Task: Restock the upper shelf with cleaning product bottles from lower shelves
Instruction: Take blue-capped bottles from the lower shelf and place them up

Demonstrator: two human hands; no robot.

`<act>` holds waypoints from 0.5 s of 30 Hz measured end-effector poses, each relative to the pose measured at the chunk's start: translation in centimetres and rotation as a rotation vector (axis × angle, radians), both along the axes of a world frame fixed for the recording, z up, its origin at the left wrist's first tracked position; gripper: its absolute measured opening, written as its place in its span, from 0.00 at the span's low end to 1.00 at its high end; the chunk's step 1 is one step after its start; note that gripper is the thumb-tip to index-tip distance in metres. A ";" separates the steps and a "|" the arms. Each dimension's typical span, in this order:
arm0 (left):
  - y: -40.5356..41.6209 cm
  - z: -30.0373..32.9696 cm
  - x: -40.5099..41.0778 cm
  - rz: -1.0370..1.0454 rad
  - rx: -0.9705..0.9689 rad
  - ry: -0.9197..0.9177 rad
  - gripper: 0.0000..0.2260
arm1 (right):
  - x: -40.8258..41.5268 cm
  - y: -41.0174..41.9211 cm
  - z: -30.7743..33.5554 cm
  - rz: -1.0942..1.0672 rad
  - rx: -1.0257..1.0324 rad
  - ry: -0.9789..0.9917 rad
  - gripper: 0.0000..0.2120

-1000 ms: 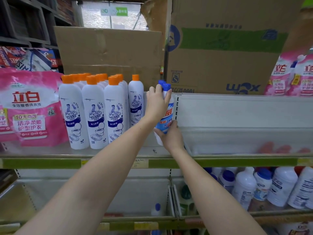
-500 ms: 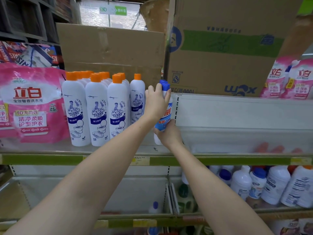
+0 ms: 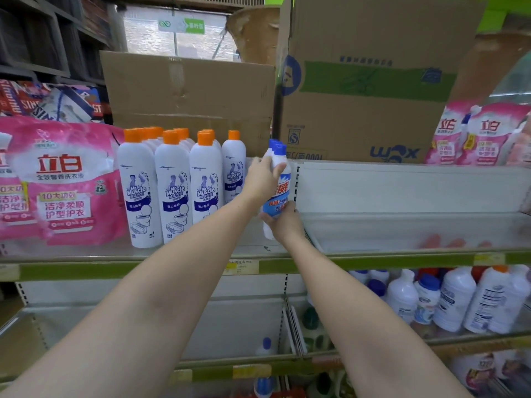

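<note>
- A white bottle with a blue cap (image 3: 278,185) was held upright at the middle of the frame, over the upper shelf (image 3: 201,252), just beside the upright divider of the shelving; a second blue cap was seen directly behind the first, so two bottles may have been gripped together, though this could not be told for certain.
- The left hand (image 3: 263,179) was wrapped around the bottle's shoulder and neck, with the fingers curled closed against its left side.
- The right hand (image 3: 284,225) was closed around the bottle's lower part, below the blue and red label, with the fingers clasped under and behind it.
- Whether the bottle's base touched the shelf surface could not be told, as it was hidden by the right hand.
- Just left of the hands, a block of white bottles with orange caps (image 3: 172,185) was stood in rows on the same shelf.
- Pink detergent pouches (image 3: 60,182) were placed at the left edge of the frame.
- To the right of the divider, a bare white shelf bay (image 3: 402,222) was seen.
- Cardboard boxes (image 3: 367,81) were stacked behind, across the upper half of the frame.
- On the lower shelf at the right, white bottles with blue caps (image 3: 428,297) were kept.
</note>
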State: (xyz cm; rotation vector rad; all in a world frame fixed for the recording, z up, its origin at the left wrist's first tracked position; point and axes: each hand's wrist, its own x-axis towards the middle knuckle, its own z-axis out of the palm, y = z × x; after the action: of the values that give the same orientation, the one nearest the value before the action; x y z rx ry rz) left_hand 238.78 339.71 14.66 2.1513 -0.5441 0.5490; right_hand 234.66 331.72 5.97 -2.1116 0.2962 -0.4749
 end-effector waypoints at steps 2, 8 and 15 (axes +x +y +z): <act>0.9 -0.7 -0.6 0.001 0.058 -0.017 0.13 | -0.6 0.0 0.3 -0.013 -0.077 0.050 0.26; 3.7 -2.4 -3.0 0.055 0.219 -0.014 0.10 | -3.1 -0.2 0.5 -0.069 -0.165 0.036 0.18; 3.6 -5.5 -6.0 -0.004 0.275 0.059 0.11 | -8.0 -2.4 -1.3 -0.152 -0.316 -0.011 0.10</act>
State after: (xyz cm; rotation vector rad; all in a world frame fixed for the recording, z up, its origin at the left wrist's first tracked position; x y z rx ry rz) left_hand 232.79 343.34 9.21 2.4172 -0.6213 0.4264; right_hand 226.65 329.35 4.67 -2.4027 0.3988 -0.6575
